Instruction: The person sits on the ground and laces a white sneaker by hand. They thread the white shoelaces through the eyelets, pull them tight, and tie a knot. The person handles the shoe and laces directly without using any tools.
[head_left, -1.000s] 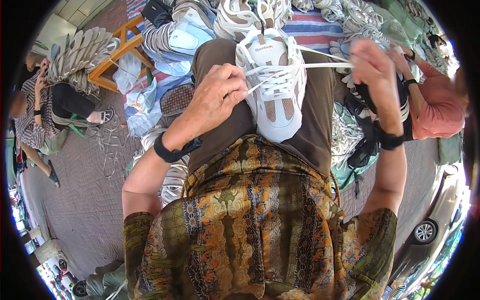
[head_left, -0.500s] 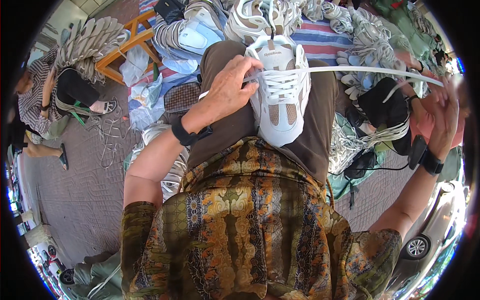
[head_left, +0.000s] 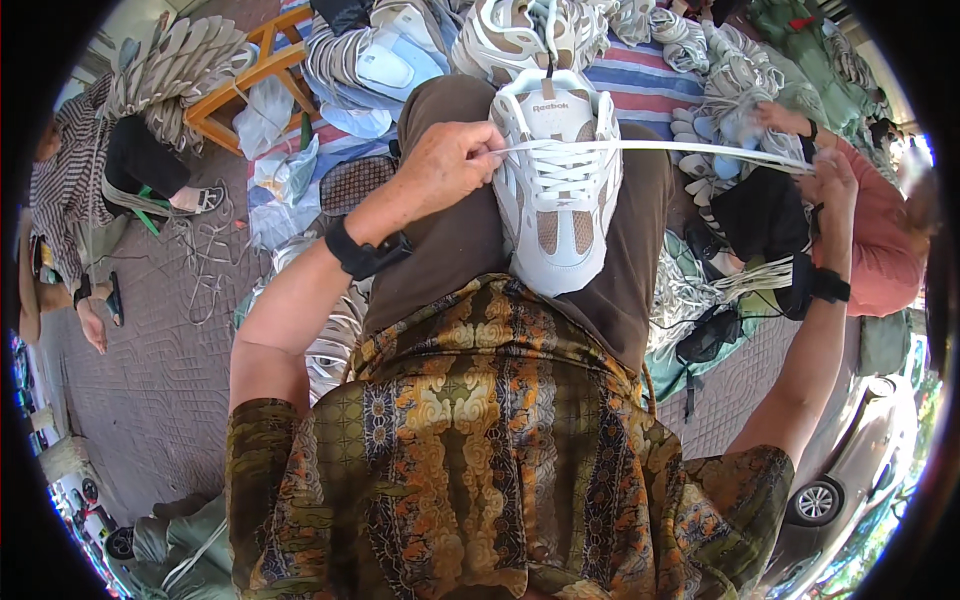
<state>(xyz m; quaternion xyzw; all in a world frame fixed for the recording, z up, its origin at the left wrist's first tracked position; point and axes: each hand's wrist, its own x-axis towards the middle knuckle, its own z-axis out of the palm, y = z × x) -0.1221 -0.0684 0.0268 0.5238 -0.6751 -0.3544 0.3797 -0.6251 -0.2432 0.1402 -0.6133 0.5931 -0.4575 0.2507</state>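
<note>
- Stretching a white lace (head_left: 700, 148) sideways over the beige-and-white shoe (head_left: 560, 215), which rests on my brown-trousered lap (head_left: 455, 235), toe toward 6 o'clock.
- Pinching one side at 9 o'clock is my left hand (head_left: 450, 165), just beside the shoe; at 3 o'clock, well apart from it, my right hand (head_left: 833, 178) grips the other.
- Even tension and a flat, untwisted lace serve best here, I judge.
- Clear plastic bags (head_left: 263, 115) lie near 9 o'clock, contents too blurred to tell; toward 4 o'clock, green sheeting (head_left: 682, 368) bears loose white laces (head_left: 675, 305).
</note>
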